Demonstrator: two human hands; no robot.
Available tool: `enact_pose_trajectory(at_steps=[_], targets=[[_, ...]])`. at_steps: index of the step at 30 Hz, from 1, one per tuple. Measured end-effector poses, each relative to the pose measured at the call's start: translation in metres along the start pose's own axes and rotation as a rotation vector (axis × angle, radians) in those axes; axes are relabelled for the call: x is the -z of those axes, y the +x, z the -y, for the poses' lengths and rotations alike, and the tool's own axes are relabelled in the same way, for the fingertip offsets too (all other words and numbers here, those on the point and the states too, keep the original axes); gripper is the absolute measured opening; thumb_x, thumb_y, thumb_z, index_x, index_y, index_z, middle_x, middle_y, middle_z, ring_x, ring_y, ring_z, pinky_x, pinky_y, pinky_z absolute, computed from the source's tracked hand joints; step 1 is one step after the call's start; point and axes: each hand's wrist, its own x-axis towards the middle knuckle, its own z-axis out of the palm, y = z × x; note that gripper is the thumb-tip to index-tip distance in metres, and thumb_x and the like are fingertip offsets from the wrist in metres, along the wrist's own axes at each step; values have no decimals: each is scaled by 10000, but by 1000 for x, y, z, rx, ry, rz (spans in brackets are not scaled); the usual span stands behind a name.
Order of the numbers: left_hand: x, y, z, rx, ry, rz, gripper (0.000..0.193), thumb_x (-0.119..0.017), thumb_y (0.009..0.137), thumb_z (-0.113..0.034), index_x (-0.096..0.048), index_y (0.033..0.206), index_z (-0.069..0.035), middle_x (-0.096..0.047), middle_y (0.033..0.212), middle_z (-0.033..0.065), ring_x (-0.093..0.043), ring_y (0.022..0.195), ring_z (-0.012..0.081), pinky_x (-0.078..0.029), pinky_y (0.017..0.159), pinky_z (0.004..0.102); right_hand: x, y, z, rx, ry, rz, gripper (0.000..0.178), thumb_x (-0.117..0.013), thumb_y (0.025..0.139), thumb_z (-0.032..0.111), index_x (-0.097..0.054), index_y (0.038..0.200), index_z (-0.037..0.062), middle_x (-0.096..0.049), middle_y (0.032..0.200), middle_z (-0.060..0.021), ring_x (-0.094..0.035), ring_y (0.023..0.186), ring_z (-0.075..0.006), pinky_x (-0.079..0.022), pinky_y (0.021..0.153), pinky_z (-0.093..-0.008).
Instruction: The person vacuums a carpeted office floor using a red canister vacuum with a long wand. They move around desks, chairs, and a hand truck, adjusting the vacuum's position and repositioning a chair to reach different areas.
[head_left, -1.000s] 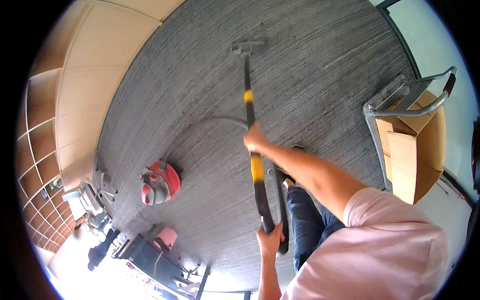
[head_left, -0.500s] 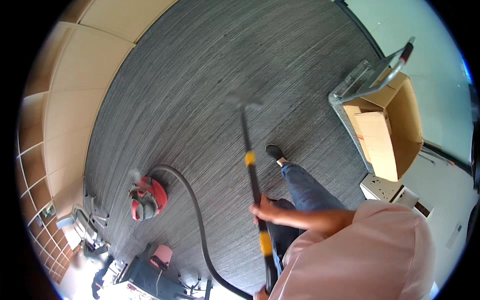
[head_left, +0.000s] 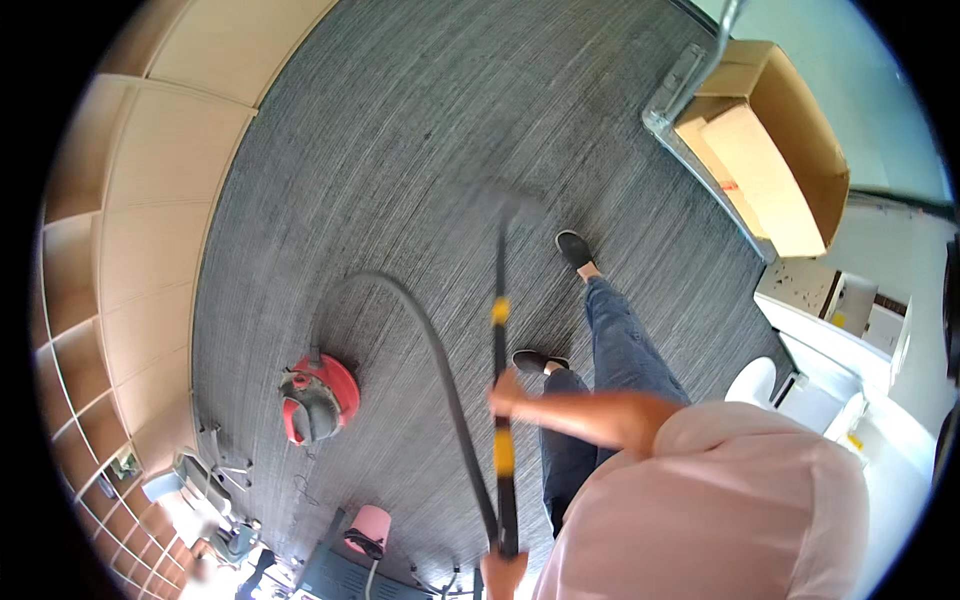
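Observation:
A long black vacuum cleaner wand (head_left: 501, 355) with yellow collars slopes across the carpet. Its floor nozzle (head_left: 508, 203), blurred by motion, lies ahead on the grey carpet. My right hand (head_left: 508, 394) is closed round the wand's middle, between the two yellow collars. Lower down, my left hand (head_left: 503, 572) grips the wand's rear end where the hose joins, partly cut off by the frame's lower edge. A dark flexible hose (head_left: 440, 355) arcs back to a red and grey vacuum cleaner (head_left: 325, 400) on the floor at left.
Pale cabinets (head_left: 165, 220) line the left side. At right, an open cardboard box (head_left: 765, 180) rests on a flat trolley (head_left: 705, 180), near a white cabinet (head_left: 800, 290). A pink bin (head_left: 370, 527) stands lower left, near chairs and a desk. My feet stand right of the wand.
The nozzle has swung to the right and the wand stands more upright in view. The whole view has shifted, and both my shoes now show. Both hands keep their grip.

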Motion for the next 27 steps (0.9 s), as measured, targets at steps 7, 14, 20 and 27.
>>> enact_pose_trajectory(at_steps=[7,14,20,27], targets=[[45,-145,144,82,161,-1,400,-684,647,-327,-614,918,-40,-628,702,225,-634,716,391,-490,609,472,-157,-149,-32,-209,578,555,733,-586,824,154,-33,1225,-114,-547,815,-184,-619,525,-230,-523,426,-391],[31,-50,8,-373,415,76,431,-641,678,-482,-608,843,-86,-621,656,218,-627,687,419,-496,616,508,50,-87,-85,37,930,-12,170,-588,831,105,-484,764,-12,-515,544,-110,-542,431,-214,-478,397,-367],[-45,31,-137,-634,258,42,416,-627,700,-391,-603,930,-46,-635,762,228,-616,762,424,-490,682,497,185,65,-203,-2,1203,-233,149,-593,835,128,-546,781,-3,-550,592,-134,-559,485,-252,-472,430,-389],[32,-104,42,-358,365,-163,423,-730,684,-321,-635,1003,-61,-652,802,179,-628,778,367,-480,657,433,-37,-93,-95,-103,845,285,720,-546,852,154,54,1153,-104,-580,829,-195,-620,556,-235,-540,490,-373]])
